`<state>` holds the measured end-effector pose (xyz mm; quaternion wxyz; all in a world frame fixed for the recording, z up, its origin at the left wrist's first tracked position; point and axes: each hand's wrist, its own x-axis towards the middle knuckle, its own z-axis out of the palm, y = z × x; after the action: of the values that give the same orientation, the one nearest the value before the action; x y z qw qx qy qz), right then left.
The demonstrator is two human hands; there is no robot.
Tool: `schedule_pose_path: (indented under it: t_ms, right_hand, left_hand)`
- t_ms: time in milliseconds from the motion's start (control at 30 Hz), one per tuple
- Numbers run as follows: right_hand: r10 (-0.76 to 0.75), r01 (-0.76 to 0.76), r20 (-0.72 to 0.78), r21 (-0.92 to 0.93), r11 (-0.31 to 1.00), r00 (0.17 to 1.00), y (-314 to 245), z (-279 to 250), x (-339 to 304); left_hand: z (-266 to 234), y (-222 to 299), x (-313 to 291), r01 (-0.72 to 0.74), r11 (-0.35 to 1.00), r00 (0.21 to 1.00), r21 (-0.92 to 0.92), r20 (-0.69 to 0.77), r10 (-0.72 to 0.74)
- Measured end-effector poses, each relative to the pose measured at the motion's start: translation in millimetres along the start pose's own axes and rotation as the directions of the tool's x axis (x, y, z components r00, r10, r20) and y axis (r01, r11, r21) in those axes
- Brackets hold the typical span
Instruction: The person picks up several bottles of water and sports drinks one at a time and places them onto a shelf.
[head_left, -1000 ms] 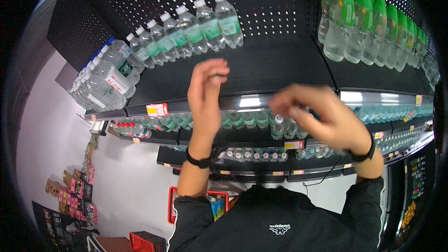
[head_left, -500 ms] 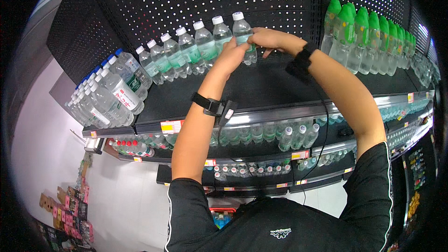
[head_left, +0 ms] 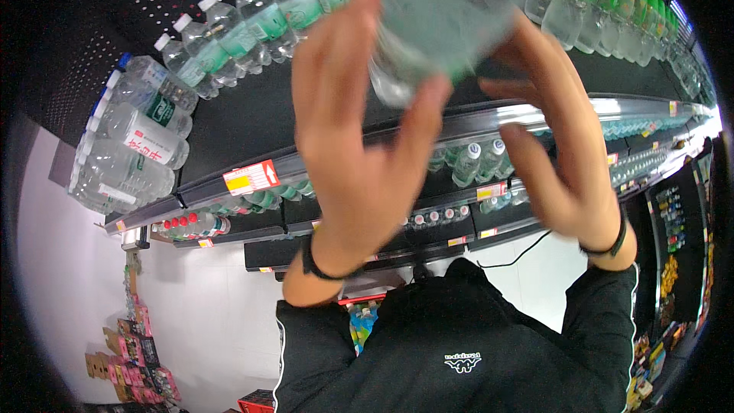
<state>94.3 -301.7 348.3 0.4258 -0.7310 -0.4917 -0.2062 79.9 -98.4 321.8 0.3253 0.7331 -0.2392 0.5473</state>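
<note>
A clear plastic water bottle looms large and blurred at the top of the view, its upper part cut off. My left hand is around its left side, with the thumb in front of its lower part. On the bottle's right, my right hand has its fingers apart; some upper fingers pass behind the bottle, and the thumb is clear of it. Just left of my left hand, a row of green-labelled, white-capped bottles stands on the black shelf.
Larger bottles with white and blue caps fill the shelf's left end. Green-topped bottles line its right side. Lower shelves carry more small bottles. A price tag sits on the shelf edge. Stacked boxes are at the lower left.
The bottle at the row's right end has come off the shelf toward me, and both hands have drawn back with it. My right hand's fingers have spread. The view has shifted.
</note>
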Motion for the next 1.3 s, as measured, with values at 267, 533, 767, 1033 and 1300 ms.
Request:
schedule_pose_path:
  t_ms: [267, 533, 767, 1033, 1300]
  right_hand:
    - [0.106, -0.105, 0.009, -0.063, 0.993, 0.994, 10.6, 45.2, -137.9]
    - [0.614, -0.614, 0.104, 0.301, 0.730, 0.782, 99.4, 136.9, -210.9]
    - [0.654, -0.659, 0.147, 0.337, 0.672, 0.742, 159.0, 178.7, -232.8]
    - [0.730, -0.796, 0.326, 0.156, 0.585, 0.601, 177.7, 127.1, -250.3]
    - [0.849, -0.857, -0.112, -0.094, 0.507, 0.516, 256.3, 46.2, -321.3]
  left_hand:
    - [7.9, 44.7, -178.6, 0.330, 0.938, 0.938, -0.104, 0.147, -0.314]
    - [73.3, -18.9, -279.6, 0.659, 0.751, 0.686, 0.040, 0.379, -0.621]
    - [119.3, -53.9, -321.8, 0.700, 0.714, 0.672, 0.010, 0.330, -0.663]
    - [136.0, -77.3, -357.6, 0.728, 0.673, 0.617, 0.130, 0.304, -0.726]
    - [125.8, -62.9, -366.9, 0.767, 0.631, 0.565, 0.116, 0.344, -0.750]
